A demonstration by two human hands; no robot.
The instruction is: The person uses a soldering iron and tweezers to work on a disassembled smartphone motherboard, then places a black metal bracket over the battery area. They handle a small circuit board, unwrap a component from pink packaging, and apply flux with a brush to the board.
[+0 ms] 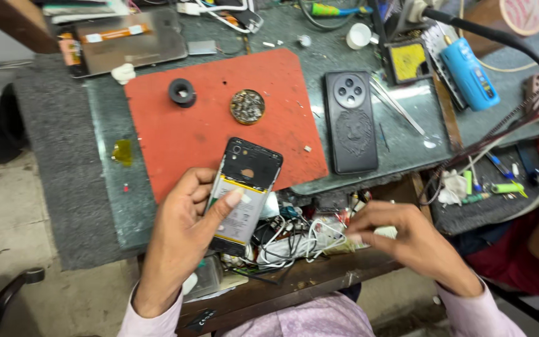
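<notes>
Left hand (185, 228) nearest, gripping an opened phone (244, 193) with its back off, thumb pressed on the exposed battery (239, 209). The phone hangs over the front edge of the red mat (219, 118), at 6 o'clock from the round tin of bits (247, 107). Right hand (407, 240) at 3 o'clock from the phone, fingers curled, pinching into the tangle of white cables (294, 243); can't tell what it grips. Risks: thumb load could dent the battery; a one-hand hold off the mat edge could slip; snagged cables could drag small parts off. Black cased phone (351, 122) lies clear.
</notes>
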